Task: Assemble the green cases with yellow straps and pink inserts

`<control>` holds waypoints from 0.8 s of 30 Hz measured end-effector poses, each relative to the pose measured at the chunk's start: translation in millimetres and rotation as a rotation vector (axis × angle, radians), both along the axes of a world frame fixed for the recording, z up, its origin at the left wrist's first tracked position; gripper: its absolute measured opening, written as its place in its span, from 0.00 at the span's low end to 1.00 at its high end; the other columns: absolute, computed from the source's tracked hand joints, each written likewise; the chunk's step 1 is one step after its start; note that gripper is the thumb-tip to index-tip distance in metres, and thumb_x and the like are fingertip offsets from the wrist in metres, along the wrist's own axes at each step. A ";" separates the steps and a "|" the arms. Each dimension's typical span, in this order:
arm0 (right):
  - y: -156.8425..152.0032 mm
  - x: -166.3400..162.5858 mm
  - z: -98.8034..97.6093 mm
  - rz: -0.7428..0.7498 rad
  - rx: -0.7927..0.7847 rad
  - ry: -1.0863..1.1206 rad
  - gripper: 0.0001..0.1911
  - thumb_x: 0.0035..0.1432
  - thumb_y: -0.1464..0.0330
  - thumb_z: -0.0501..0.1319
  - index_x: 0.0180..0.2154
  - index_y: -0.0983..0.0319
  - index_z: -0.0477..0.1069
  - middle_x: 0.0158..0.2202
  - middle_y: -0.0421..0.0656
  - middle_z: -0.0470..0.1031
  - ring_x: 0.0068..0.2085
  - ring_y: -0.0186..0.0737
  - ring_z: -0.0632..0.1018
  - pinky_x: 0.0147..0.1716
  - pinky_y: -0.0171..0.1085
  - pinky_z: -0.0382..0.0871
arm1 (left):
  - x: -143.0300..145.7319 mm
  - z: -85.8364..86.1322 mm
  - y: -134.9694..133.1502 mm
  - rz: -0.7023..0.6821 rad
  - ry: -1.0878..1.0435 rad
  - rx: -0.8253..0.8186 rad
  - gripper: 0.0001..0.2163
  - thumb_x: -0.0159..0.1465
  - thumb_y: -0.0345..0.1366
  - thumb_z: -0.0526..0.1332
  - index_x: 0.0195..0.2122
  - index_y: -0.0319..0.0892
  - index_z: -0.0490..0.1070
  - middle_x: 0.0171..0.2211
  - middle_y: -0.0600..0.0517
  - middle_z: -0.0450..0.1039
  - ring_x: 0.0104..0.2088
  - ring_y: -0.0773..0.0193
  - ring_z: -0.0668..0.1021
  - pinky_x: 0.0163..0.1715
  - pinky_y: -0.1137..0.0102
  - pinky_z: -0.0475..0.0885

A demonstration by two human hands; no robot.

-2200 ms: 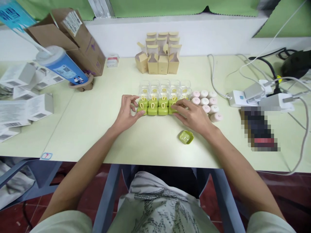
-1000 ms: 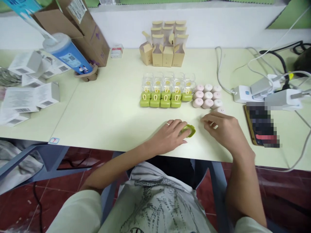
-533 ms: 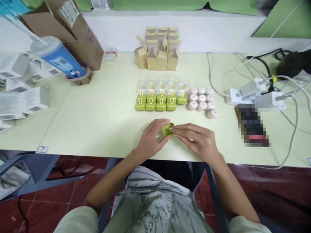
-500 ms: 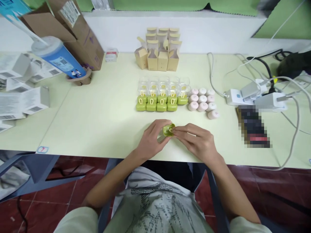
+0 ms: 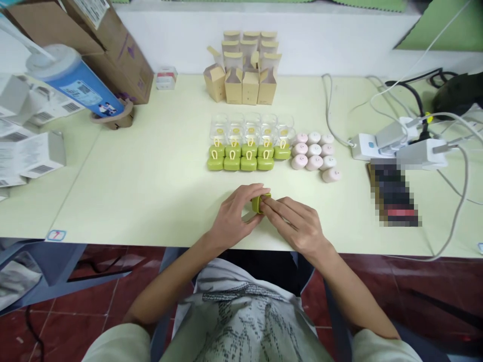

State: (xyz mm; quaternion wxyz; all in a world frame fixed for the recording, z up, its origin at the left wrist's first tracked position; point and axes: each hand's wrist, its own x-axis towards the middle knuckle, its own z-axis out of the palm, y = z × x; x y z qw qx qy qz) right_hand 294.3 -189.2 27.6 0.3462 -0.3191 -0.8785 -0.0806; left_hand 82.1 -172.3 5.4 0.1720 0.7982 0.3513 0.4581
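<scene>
Between my two hands, just above the table's front, is a small hollow green cap (image 5: 256,204), its open side turned toward the right. My left hand (image 5: 233,217) grips it by opposite edges with thumb and fingers. The fingertips of my right hand (image 5: 297,225) are pressed together and reach into the cap's opening, so whatever they pinch is hidden. Beyond the hands stand two rows of similar green caps (image 5: 248,164) with cream loops on top. Behind them are clear plastic cups (image 5: 252,122) with yellow marks. Pale pink and white round pieces (image 5: 314,162) stand to their right.
Open kraft boxes (image 5: 234,90) stand by the wall. On the left are white cartons (image 5: 45,156), a blue canister (image 5: 86,90) and a large cardboard box (image 5: 128,60). A power strip (image 5: 370,147), cables and a pixelated dark object (image 5: 394,193) lie right on the table (image 5: 151,191).
My right fingertips have moved left and deeper into the green cap, and the pale bit seen at them is now covered. The cap has turned more side-on; the view has shifted slightly.
</scene>
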 end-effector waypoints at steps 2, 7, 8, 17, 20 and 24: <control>0.4 0.4 1.1 0.000 0.000 0.022 0.18 0.74 0.80 0.62 0.60 0.61 0.78 0.50 0.52 0.90 0.41 0.46 0.87 0.36 0.44 0.84 | 0.0 -0.5 -1.3 0.018 0.021 -0.014 0.31 0.72 0.28 0.70 0.73 0.50 0.63 0.59 0.48 0.86 0.63 0.58 0.85 0.65 0.61 0.83; 1.5 1.7 8.2 0.028 -0.029 0.025 0.14 0.74 0.80 0.61 0.53 0.62 0.81 0.46 0.49 0.90 0.39 0.44 0.86 0.34 0.41 0.82 | 1.0 -2.6 -0.8 0.003 0.028 0.015 0.31 0.72 0.28 0.70 0.74 0.48 0.63 0.58 0.48 0.86 0.63 0.58 0.86 0.66 0.60 0.83; 1.7 1.8 8.9 0.029 -0.032 0.022 0.13 0.75 0.81 0.61 0.52 0.63 0.81 0.45 0.49 0.90 0.39 0.43 0.86 0.34 0.40 0.82 | 1.5 -3.0 -0.2 -0.011 0.024 0.026 0.32 0.73 0.27 0.70 0.74 0.48 0.62 0.58 0.48 0.86 0.63 0.58 0.86 0.66 0.60 0.84; 8.4 3.0 -1.8 0.064 -0.176 0.089 0.15 0.77 0.79 0.57 0.45 0.60 0.81 0.41 0.45 0.88 0.39 0.40 0.83 0.34 0.38 0.79 | 1.3 -8.4 2.4 -0.080 0.029 0.076 0.26 0.73 0.28 0.69 0.70 0.46 0.66 0.58 0.46 0.86 0.60 0.57 0.87 0.62 0.60 0.86; 10.5 2.0 -5.7 0.057 -0.185 0.100 0.16 0.77 0.80 0.57 0.42 0.60 0.82 0.38 0.43 0.87 0.36 0.39 0.82 0.33 0.38 0.77 | -0.1 -10.1 3.9 -0.100 0.069 0.128 0.24 0.74 0.29 0.69 0.69 0.46 0.66 0.58 0.44 0.85 0.59 0.56 0.87 0.60 0.59 0.87; 9.6 0.3 -9.4 -0.011 -0.164 0.153 0.17 0.77 0.78 0.58 0.44 0.57 0.84 0.38 0.43 0.87 0.37 0.39 0.82 0.34 0.38 0.78 | 3.1 -9.5 3.6 -0.076 0.038 0.088 0.24 0.74 0.31 0.70 0.69 0.47 0.67 0.58 0.44 0.85 0.60 0.56 0.87 0.61 0.59 0.86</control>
